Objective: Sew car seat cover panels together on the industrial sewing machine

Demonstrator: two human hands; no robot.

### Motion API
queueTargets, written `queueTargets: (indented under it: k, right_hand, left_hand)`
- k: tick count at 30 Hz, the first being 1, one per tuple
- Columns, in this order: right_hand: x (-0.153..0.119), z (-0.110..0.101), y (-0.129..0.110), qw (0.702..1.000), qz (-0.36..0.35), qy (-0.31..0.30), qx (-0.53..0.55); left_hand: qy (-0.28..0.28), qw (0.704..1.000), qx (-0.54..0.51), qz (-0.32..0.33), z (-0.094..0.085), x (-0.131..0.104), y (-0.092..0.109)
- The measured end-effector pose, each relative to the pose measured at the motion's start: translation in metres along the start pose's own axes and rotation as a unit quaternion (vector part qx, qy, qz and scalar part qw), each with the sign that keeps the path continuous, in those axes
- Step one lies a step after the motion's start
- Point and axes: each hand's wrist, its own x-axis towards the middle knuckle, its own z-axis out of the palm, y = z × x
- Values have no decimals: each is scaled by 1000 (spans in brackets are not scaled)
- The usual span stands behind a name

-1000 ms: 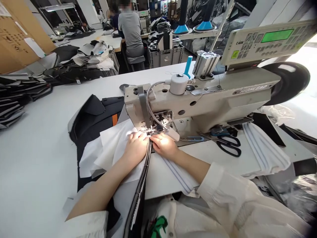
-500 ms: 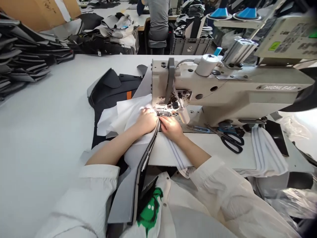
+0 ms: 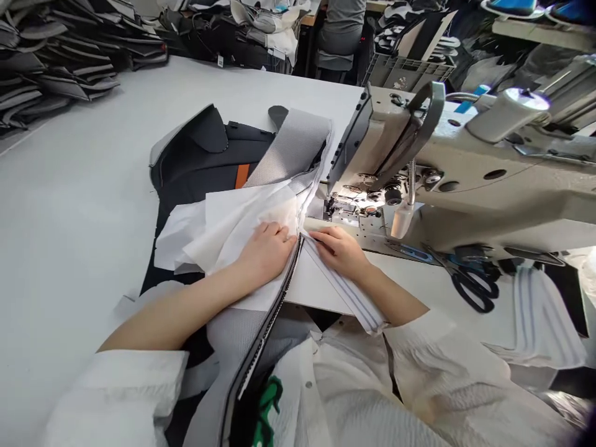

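Fabric in thin white sheets [image 3: 233, 217] under the left hand [image 3: 269, 251], beside a long black zipper [image 3: 282, 299], on the white tabletop [image 3: 69, 236]. Against the right hand [image 3: 343, 252], a blue-striped white cloth strip [image 3: 356, 297]; grip on either impossible to tell.

Fabric [image 3: 228, 239] on table [image 3: 79, 217], left of sewing machine [image 3: 512, 189]; scissors [image 3: 454, 268] before machine, crate [image 3: 400, 73] apparently behind.

The picture is bright. A small lamp [image 3: 403, 221] on the sewing machine [image 3: 521, 149] makes a strong white glow by the needle, and the white sheet [image 3: 242, 211] under the left hand [image 3: 267, 253] looks very pale. The white knob [image 3: 503, 118] has a shiny spot. Far things look fuzzy, the sides look stretched, and the bottom right corner goes black.
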Motion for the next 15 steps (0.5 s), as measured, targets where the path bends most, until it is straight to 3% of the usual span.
queueTargets:
  k: [9, 15]
  right_hand:
    - [-4, -10, 7, 997, 73, -9, 23]
    - [-10, -19, 1, 998, 20, -60, -28]
  left_hand:
    - [-2, 998, -39, 45, 2, 25, -21]
    - [33, 992, -64, 107, 8, 73, -39]
